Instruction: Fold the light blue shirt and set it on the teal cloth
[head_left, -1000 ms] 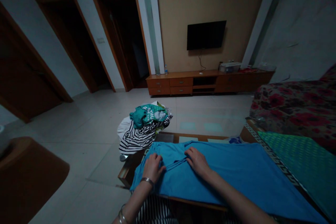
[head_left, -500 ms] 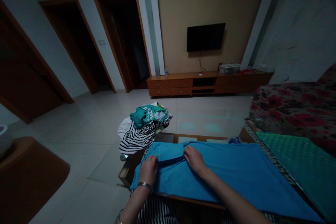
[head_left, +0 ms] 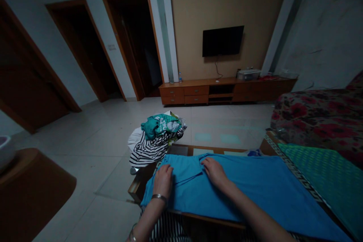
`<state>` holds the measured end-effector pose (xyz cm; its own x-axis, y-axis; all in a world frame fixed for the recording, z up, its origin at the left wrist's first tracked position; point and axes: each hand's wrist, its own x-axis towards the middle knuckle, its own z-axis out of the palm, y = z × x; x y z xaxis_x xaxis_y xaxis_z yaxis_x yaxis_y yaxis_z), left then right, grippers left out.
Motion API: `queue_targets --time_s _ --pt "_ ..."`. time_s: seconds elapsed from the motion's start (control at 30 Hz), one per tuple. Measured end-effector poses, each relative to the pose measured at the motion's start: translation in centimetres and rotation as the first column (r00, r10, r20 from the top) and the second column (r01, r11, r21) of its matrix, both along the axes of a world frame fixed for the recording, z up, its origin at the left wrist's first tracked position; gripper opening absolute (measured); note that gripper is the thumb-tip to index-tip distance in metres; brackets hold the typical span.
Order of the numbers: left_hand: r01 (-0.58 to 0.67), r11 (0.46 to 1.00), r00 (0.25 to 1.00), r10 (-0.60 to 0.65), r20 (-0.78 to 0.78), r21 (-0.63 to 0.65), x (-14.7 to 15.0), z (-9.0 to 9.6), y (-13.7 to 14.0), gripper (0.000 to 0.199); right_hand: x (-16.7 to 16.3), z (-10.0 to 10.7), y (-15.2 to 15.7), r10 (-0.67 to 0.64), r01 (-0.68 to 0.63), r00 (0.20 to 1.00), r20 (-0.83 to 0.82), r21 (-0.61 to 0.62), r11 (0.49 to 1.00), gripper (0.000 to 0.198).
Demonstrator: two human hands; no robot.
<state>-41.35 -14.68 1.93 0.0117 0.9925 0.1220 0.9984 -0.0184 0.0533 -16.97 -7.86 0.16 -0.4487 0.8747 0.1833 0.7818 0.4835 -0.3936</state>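
Note:
Blue trousers, as the garment (head_left: 255, 181) appears to be, lie spread across a low table, the wide end at the left. My left hand (head_left: 163, 181), with a metal bracelet at the wrist, rests on that end, fingers loosely bent and slightly apart. Over the cloth's middle, my right hand (head_left: 214, 170) touches it near the far edge with its fingers parted. Between the hands a folded edge lies nearly flat. Whether fingertips still pinch any cloth is hard to see in the dim light.
Beyond the table's left corner sits a clothes pile (head_left: 155, 136), striped and teal. A green textured cloth (head_left: 320, 174) lies at right, beside a flowered sofa (head_left: 317, 117). At left stands a brown rounded table (head_left: 36, 189). A TV cabinet (head_left: 195, 92) lines the far wall.
The raised blue fold between my hands has been lowered and lies flatter. Both hands have loosened and moved slightly, the fingers now more apart.

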Motion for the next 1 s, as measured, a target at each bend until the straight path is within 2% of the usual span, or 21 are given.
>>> queue_targets --time_s 0.13,0.2,0.33,0.5,0.6,0.77,0.9,1.0 --pt "0.077 0.996 0.996 -0.08 0.049 0.055 3.0 -1.4 3.7 0.044 -1.8 -1.4 1.9 -0.043 0.044 0.998 -0.047 0.019 0.999 0.037" --pt "0.094 0.996 0.995 -0.094 0.038 0.008 4.3 -2.7 5.0 0.045 -2.5 -2.7 2.7 -0.025 0.025 0.998 -0.055 -0.002 1.0 0.039" --pt "0.022 0.994 1.0 -0.022 0.002 -0.103 4.6 -4.8 5.9 0.052 -2.4 -4.5 4.0 -0.018 0.016 0.996 -0.091 -0.027 1.0 0.042" --pt "-0.002 1.0 1.0 0.002 -0.023 0.005 3.5 -4.5 5.6 0.052 -0.5 -4.2 3.9 -0.13 0.15 0.96 -0.248 0.062 0.987 0.036" --pt "0.021 0.998 0.999 -0.019 -0.044 0.052 3.9 -4.0 5.6 0.047 0.0 -4.0 3.4 -0.156 0.171 0.967 -0.203 0.059 0.983 0.029" --pt "0.018 0.998 0.995 -0.023 -0.095 -0.059 5.0 -4.5 6.0 0.05 -0.4 -4.5 3.7 -0.127 0.133 0.989 -0.08 0.071 0.989 0.032" --pt "-0.061 0.989 0.986 0.039 -0.164 -0.131 5.1 -5.2 6.6 0.053 0.2 -4.9 4.8 -0.11 0.119 0.989 -0.094 0.104 0.987 0.03" --pt "-0.054 0.99 0.983 0.029 -0.182 -0.133 4.7 -5.8 7.2 0.054 1.7 -5.0 5.4 -0.116 0.129 0.988 -0.106 0.13 0.983 0.029"
